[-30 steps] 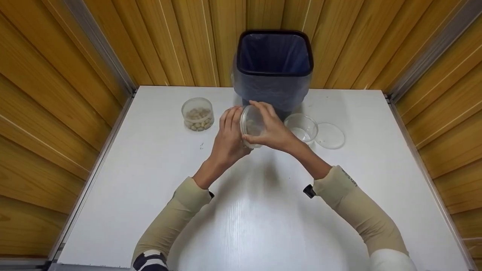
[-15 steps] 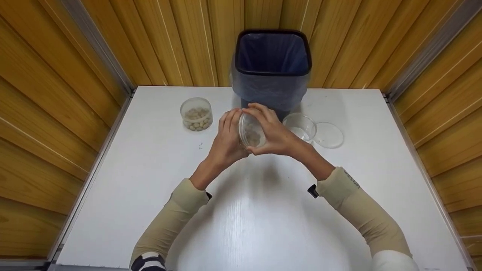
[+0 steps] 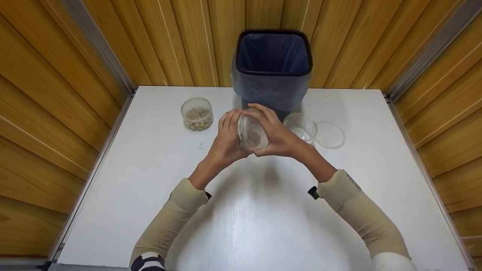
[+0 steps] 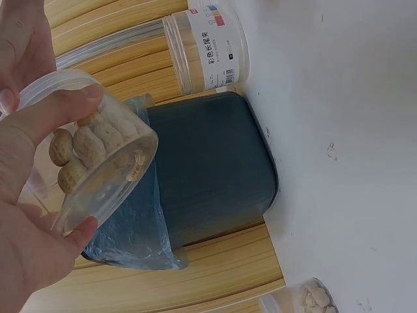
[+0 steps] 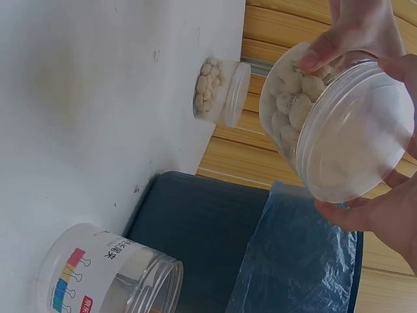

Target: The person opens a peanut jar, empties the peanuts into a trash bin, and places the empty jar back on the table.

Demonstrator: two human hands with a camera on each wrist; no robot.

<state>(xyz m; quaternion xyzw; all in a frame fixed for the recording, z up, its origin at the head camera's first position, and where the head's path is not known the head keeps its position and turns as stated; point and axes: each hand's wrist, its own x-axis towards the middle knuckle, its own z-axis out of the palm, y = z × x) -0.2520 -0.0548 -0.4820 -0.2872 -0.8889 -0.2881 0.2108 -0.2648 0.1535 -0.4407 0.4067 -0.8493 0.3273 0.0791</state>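
Both hands hold a clear plastic jar of peanuts (image 4: 91, 147) tilted on its side above the table, in front of the bin. My left hand (image 3: 226, 137) grips the jar's body, its thumb over the side in the left wrist view. My right hand (image 3: 276, 133) grips the clear round lid (image 5: 358, 134) by its edge, thumb and fingers spread around the rim. The lid covers the jar's mouth; whether it sits fully tight I cannot tell. Peanuts show through the jar wall in both wrist views.
Behind the hands stands a dark bin (image 3: 275, 73) with a blue liner. Left of it is another jar of peanuts (image 3: 197, 114). To the right are an open clear jar (image 3: 301, 122), labelled with binder clips, and a loose round lid (image 3: 330, 135). Small specks mark the white table (image 3: 124, 180).
The right hand has turned at the lid, its thumb moving down to the lower rim. The lid's face now shows more toward the head camera. The left hand has barely moved.
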